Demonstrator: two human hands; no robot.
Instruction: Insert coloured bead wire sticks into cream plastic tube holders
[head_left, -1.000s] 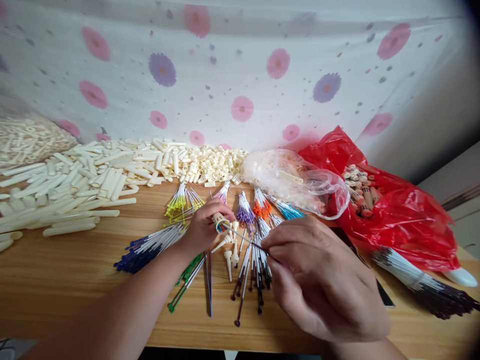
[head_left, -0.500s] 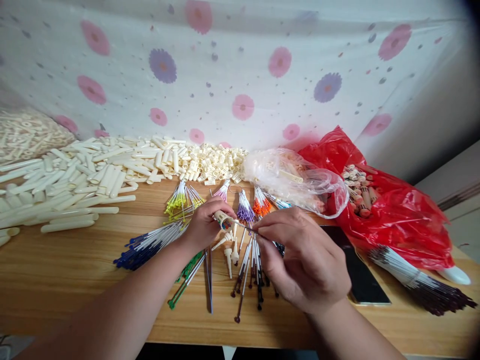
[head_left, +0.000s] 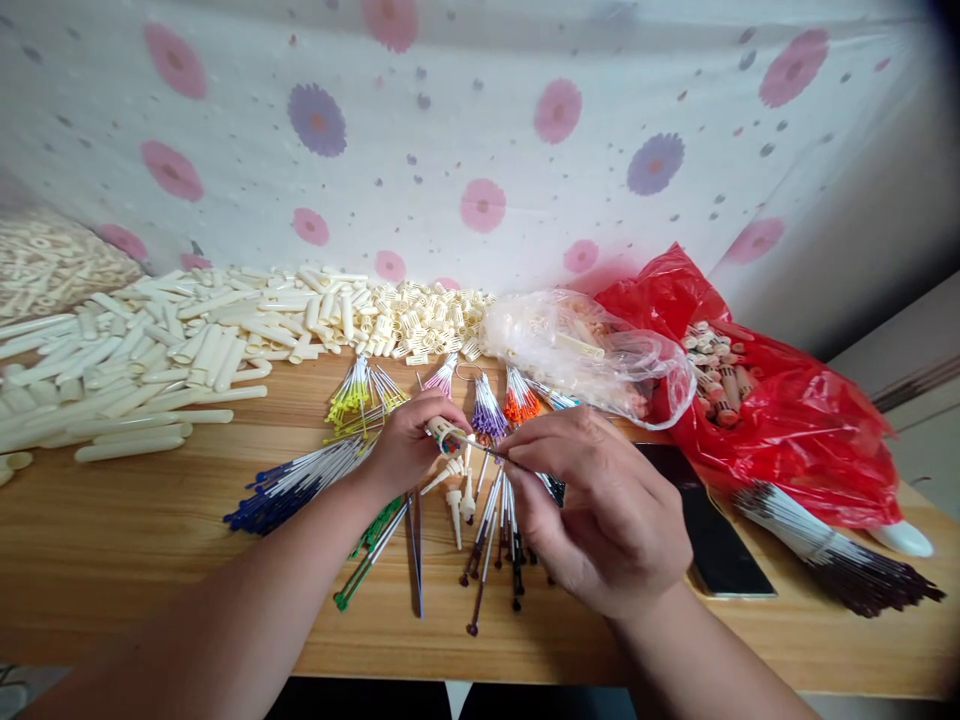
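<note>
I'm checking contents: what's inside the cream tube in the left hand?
Small coloured bits show at the open end of the cream tube. Its wall and the left hand hide whatever lies deeper.

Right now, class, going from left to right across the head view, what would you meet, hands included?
Heap of small cream pieces, blue-tipped sticks, left hand holding a cream cylinder, thin stick, right hand, black slab, dark-tipped bundle.

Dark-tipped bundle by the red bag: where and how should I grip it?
Probably around the white shafts of the bundle, from above on the near side: it lies flat, its darker end fans out, and the red bag crowds its far side.
</note>
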